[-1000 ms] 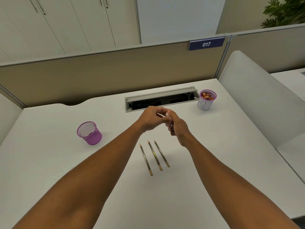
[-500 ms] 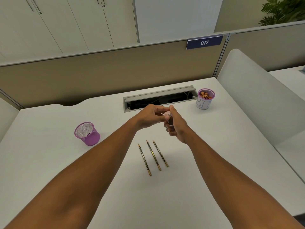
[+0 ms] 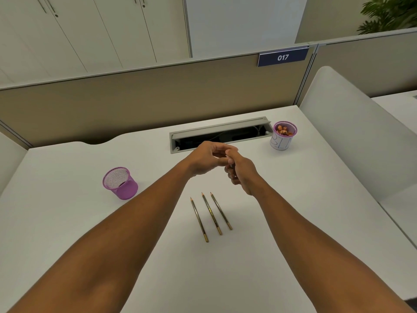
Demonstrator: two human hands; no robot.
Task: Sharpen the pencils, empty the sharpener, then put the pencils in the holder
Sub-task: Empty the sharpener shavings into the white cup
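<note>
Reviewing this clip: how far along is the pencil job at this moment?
Done: three pencils lie sharpened on the desk; shavings sit in the white cup. In hand: left hand and right hand meet over something small, mostly hidden. Left: pencils into the purple mesh holder.

A dark blue sign (image 3: 283, 57) is hanging at the top edge of the beige partition (image 3: 135, 102) behind the desk, showing the white number "017". The white cup (image 3: 283, 139) with the purple rim, standing at the far right of the desk, is carrying blue handwritten letters that seem to be reading "BIN", though they are faint.
</note>
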